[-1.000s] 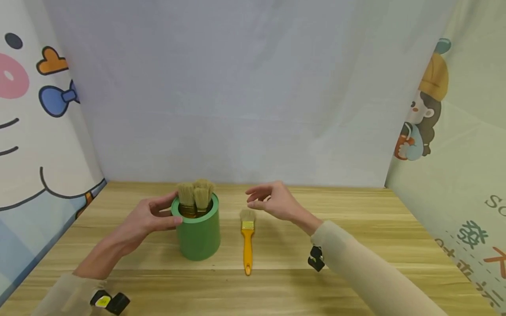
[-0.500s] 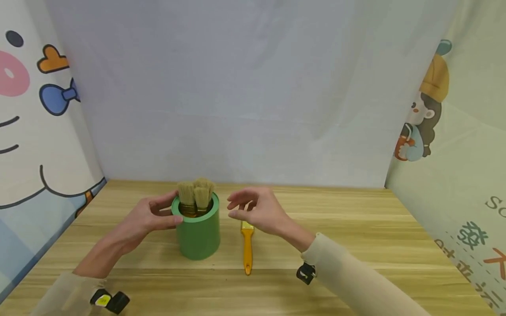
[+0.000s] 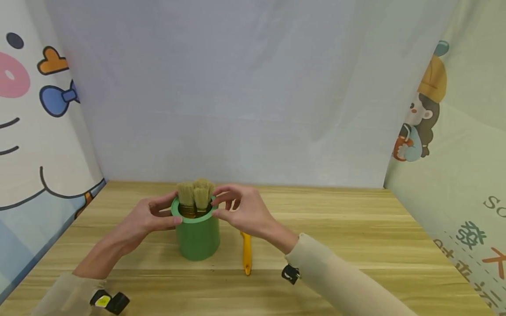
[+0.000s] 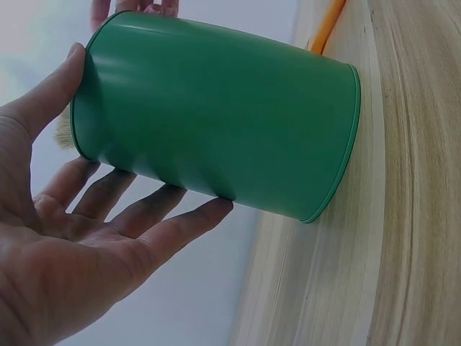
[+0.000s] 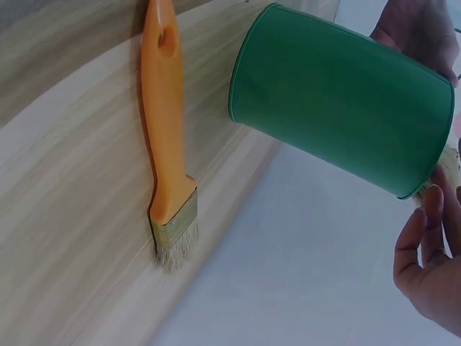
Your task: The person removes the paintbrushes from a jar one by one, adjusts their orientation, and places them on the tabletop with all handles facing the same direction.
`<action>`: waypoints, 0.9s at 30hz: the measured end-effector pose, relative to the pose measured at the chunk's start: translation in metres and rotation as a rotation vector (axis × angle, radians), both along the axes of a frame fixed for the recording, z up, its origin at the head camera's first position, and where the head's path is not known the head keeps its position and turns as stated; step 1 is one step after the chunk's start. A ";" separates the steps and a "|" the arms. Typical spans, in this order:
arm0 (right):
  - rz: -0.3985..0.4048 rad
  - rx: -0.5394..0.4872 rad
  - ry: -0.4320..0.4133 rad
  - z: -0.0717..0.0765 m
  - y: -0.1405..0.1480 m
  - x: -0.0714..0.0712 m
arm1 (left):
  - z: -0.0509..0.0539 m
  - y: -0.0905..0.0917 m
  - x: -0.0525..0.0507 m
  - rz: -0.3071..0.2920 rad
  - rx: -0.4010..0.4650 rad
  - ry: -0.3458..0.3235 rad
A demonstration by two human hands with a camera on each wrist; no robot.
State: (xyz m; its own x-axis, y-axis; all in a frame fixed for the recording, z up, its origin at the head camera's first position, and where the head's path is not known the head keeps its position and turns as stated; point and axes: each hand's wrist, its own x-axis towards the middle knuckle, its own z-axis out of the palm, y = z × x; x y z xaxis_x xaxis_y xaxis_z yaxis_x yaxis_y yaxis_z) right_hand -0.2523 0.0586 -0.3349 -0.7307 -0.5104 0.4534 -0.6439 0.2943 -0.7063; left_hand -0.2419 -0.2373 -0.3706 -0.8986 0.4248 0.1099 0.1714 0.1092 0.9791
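Left of the middle of the table (image 3: pixel 348 215), the upright green cup (image 3: pixel 199 240) stands between the left hand (image 3: pixel 147 217), gripping its left side, and the right hand (image 3: pixel 246 213), fingers curved at its right rim, pinching unclear.

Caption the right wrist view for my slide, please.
Orange-handled paintbrush lying on a wood-grain table beside a green cylindrical container, the right hand near the container's rim.
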 end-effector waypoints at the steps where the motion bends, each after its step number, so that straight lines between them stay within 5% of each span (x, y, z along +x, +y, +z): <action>1: -0.003 0.005 -0.001 0.000 -0.002 0.000 | 0.000 0.000 0.000 0.003 -0.001 -0.003; 27: -0.024 0.128 0.073 0.005 -0.024 -0.007 | -0.001 -0.001 -0.001 -0.001 -0.010 -0.004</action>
